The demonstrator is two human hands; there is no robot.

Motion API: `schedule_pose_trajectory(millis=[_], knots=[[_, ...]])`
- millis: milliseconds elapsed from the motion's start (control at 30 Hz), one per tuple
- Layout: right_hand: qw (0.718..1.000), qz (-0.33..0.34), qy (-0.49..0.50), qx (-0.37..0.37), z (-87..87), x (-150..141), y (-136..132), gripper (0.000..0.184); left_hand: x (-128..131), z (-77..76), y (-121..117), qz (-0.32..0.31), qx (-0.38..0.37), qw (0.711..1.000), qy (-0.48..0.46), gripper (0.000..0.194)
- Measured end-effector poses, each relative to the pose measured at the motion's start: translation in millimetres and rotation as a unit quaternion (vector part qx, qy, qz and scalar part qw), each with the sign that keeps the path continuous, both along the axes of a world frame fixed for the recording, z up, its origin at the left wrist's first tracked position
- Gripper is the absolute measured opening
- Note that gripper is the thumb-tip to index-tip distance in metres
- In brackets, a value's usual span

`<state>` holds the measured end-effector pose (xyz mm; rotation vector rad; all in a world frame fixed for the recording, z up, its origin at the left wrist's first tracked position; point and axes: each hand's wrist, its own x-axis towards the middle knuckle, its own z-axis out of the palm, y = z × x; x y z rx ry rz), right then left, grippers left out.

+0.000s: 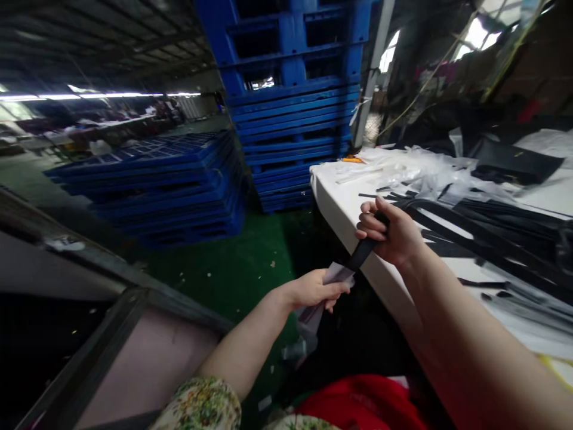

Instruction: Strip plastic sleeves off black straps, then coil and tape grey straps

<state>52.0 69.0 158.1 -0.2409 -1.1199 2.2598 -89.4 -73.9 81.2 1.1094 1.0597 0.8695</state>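
Observation:
Both hands are in front of me, beside the near edge of a white-topped table (333, 203). My right hand (388, 230) is closed round a flat black strap (362, 254), its fist just over the table's edge. Lower and to the left, my left hand (320, 288) pinches a clear plastic sleeve (339, 275). The strap's lower end runs into the mouth of this sleeve, and the rest of the sleeve hangs below my left fingers. How far the strap reaches inside is hidden by the hand.
More black straps (487, 236) lie on the table's right side, with a heap of clear plastic sleeves (421, 170) behind them. An orange-handled tool (352, 160) lies at the far corner. Blue pallets (295, 119) are stacked beyond. A framed panel (147, 364) stands at lower left.

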Motion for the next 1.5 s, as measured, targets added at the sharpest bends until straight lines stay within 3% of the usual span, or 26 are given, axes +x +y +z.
schedule_pose_trajectory(millis=[100,233,433,567,700,867,1067,1200,1267,1367,1500], knots=[[0.999,-0.015,-0.016,-0.036,-33.9,-7.0,2.8,0.026,-6.0,-11.0,-2.6,-0.007,-0.058,0.998,0.01,0.048],[0.997,-0.061,-0.039,-0.039,-73.5,6.9,3.6,0.027,0.4,-35.7,7.2,-0.05,-0.11,0.993,0.018,0.047],[0.979,-0.178,-0.092,-0.036,-97.3,41.1,-5.8,0.029,29.5,-64.4,31.3,-0.111,-0.13,0.985,0.034,0.044],[0.969,-0.226,-0.095,-0.017,-97.7,55.8,-13.8,0.033,46.0,-67.9,42.0,-0.136,-0.117,0.984,0.018,0.041],[0.964,-0.252,-0.085,0.003,-89.5,59.6,-22.8,0.033,55.5,-64.1,46.4,-0.119,-0.102,0.988,0.016,0.039],[0.976,-0.205,-0.067,0.019,-92.9,50.8,-42.2,0.035,64.0,-52.5,45.8,-0.058,-0.065,0.996,0.008,0.033],[0.975,-0.18,-0.12,0.048,-107.7,58.3,-46.8,0.032,69.6,-44.4,40.1,-0.052,-0.038,0.997,0.049,0.028],[0.974,-0.202,-0.017,-0.099,-89.6,88.6,-23.9,0.023,73.1,-42.7,40.5,-0.112,-0.028,0.982,0.148,0.035],[0.965,-0.225,0.019,-0.131,-77.9,104.4,-13.0,0.021,78.3,-38.2,45.5,-0.133,-0.02,0.974,0.18,0.034],[0.961,-0.255,0.042,-0.1,-65.9,117.3,-9.3,0.023,90.8,-26.8,59.5,-0.151,0.0,0.969,0.194,0.03],[0.953,-0.298,0.035,-0.037,-63.9,109.5,-25.6,0.029,108.0,-12.9,81.8,-0.144,0.032,0.968,0.203,0.026]])
